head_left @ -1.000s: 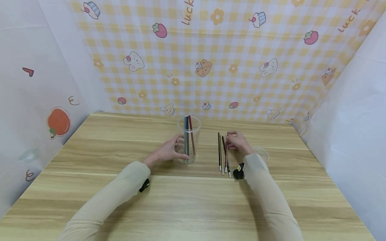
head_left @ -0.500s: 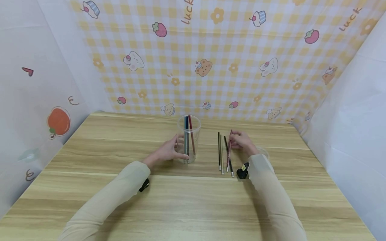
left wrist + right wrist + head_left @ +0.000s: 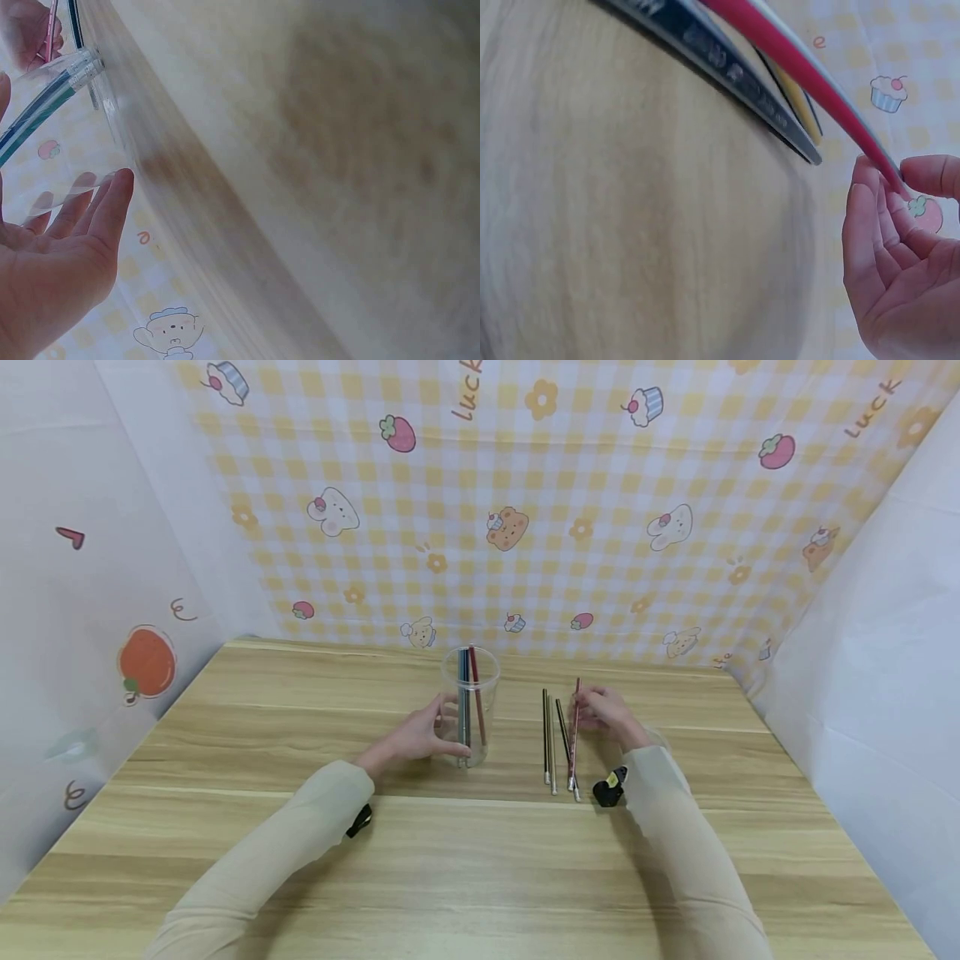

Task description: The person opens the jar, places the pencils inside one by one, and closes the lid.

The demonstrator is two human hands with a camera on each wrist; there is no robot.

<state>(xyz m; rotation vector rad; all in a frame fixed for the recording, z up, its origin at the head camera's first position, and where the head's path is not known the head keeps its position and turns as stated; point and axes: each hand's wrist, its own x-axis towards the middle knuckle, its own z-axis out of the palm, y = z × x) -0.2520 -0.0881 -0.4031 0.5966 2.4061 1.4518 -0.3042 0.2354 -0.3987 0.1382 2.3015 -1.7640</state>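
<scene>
My left hand (image 3: 416,737) holds a clear plastic cup (image 3: 489,706) upright, thumb at its near side and fingers behind it. Several pencils (image 3: 462,702) stand inside, among them a red pencil (image 3: 477,702) leaning to the right. To the right of the cup, my right hand (image 3: 607,710) pinches a red pencil (image 3: 802,71) between thumb and fingertips near its far end. Beside it lie a black pencil (image 3: 546,735), a gold pencil (image 3: 552,752) and another black pencil (image 3: 563,733) whose eraser end overlaps the held one.
A clear round lid (image 3: 662,739) is mostly hidden behind the right wrist and sleeve. The wooden table (image 3: 480,868) meets a yellow checked backdrop (image 3: 465,577) at the back, with white cloth walls (image 3: 862,635) on both sides.
My right hand has moved slightly right with the red pencil, which now stands steeper and farther from the gold one. The crossed black pencil has shifted a little. My left hand and the cup have stayed put.
</scene>
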